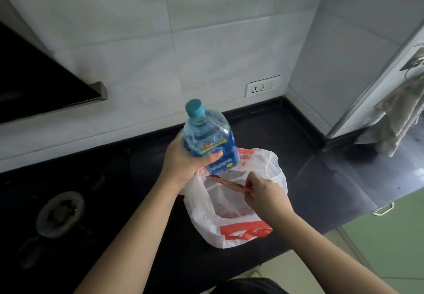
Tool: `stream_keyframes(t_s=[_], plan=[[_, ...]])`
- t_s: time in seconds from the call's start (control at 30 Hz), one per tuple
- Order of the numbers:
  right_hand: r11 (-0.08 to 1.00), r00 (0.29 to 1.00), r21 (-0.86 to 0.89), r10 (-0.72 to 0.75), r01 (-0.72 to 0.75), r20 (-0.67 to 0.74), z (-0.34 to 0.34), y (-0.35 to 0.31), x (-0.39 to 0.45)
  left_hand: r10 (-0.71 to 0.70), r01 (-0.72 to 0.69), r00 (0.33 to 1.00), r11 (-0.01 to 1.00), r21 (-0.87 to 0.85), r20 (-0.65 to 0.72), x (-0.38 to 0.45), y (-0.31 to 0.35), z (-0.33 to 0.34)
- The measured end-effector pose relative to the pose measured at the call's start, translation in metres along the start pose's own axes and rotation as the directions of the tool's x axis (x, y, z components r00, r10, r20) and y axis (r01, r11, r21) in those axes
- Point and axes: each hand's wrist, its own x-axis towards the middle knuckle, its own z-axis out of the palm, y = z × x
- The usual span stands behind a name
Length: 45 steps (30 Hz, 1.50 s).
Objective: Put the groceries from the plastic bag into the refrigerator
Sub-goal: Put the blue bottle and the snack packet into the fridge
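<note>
gas burner (pixel 60 213), wall socket (pixel 263 86), hanging towel (pixel 394 119)

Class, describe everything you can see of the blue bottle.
The bottle is clear blue-tinted plastic with a teal screw cap, still on, and a blue label with yellow lettering. It seems full of liquid. Tilted slightly left, it is held above the open white and red plastic bag on the dark counter. The left hand grips its middle; nothing else touches it.

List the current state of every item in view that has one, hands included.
Clear blue-labelled plastic bottle with teal cap: capped, lifted above the bag, tilted.
White and red plastic bag: on the dark counter, mouth open.
Left hand: grips the bottle.
Right hand: pinches the bag's red handle.
Grey cloth: hanging.
</note>
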Motion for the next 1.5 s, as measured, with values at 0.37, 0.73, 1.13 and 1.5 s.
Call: stream_keyframes(t_s=[0.37, 0.73, 1.13, 1.5], plan=[[0.989, 0.999, 0.143, 0.045, -0.044, -0.006, -0.024, -0.022, -0.027, 0.027, -0.026, 1.0, 0.829, -0.558, -0.007, -0.025, 0.034, -0.042], [0.135, 0.953, 0.963, 0.225, -0.234, 0.201, -0.03, -0.049, -0.051, -0.099, 0.121, 0.992, 0.687, -0.716, 0.072, -0.067, 0.025, -0.061], [-0.092, 0.96, 0.974, 0.174, -0.208, 0.221, -0.049, -0.024, -0.054, -0.245, 0.233, 0.966, 0.66, -0.714, 0.088, -0.11, 0.045, -0.037], [-0.037, 0.957, 0.961, 0.093, -0.273, 0.275, -0.067, 0.029, -0.052, -0.415, 0.187, 0.904, 0.6, -0.778, -0.102, -0.148, 0.044, 0.032]])
